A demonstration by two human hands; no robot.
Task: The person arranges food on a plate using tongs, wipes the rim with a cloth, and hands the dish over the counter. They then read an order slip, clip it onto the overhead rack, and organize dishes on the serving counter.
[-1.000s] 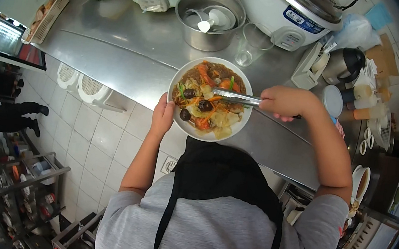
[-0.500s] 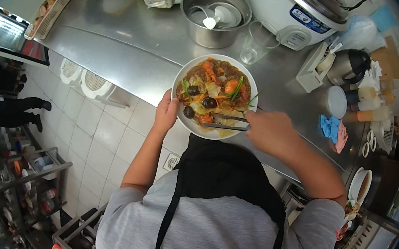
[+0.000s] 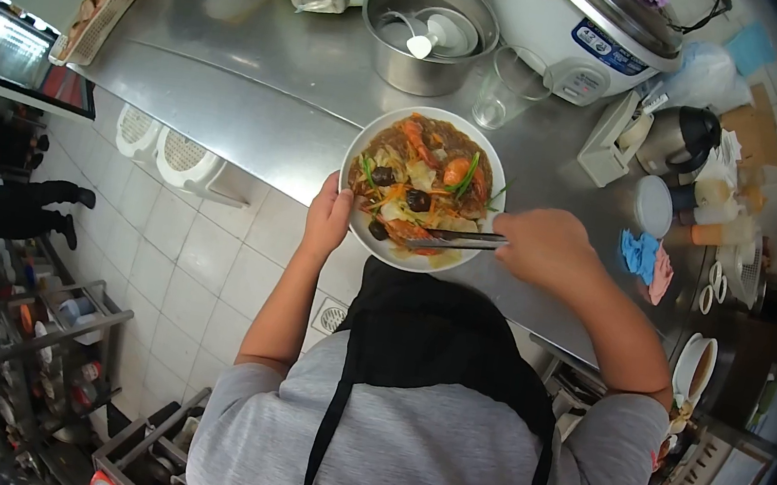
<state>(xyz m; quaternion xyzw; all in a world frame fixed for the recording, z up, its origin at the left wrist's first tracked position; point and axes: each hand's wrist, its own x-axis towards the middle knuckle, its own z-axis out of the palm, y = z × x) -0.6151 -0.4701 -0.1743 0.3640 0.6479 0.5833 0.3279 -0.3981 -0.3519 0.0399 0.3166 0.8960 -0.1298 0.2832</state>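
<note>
A white plate [image 3: 361,131] of noodles with cabbage, dark mushrooms, carrot strips, green slivers and orange shrimp-like pieces is at the counter's near edge. My left hand [image 3: 326,217] grips its left rim, thumb on top and the other fingers mostly hidden beneath. In my right hand [image 3: 545,246] are metal tongs [image 3: 458,239], reaching in over the plate's right side. Their tips are close together at an orange piece [image 3: 406,233] near the front of the food; whether they pinch it I cannot tell.
Beyond the plate stand a metal pot [image 3: 425,76] with white ladles, a clear pitcher [image 3: 512,87] and two rice cookers [image 3: 582,42]. To the right lie blue and pink cloths [image 3: 640,256] beside an electric kettle [image 3: 679,138]. White stools [image 3: 188,162] are under the counter; a person [image 3: 10,207] stands far left.
The tongs' arms have come closer together, and their tips have shifted onto the orange piece near the front. My right hand has moved slightly right. My left hand keeps its hold.
</note>
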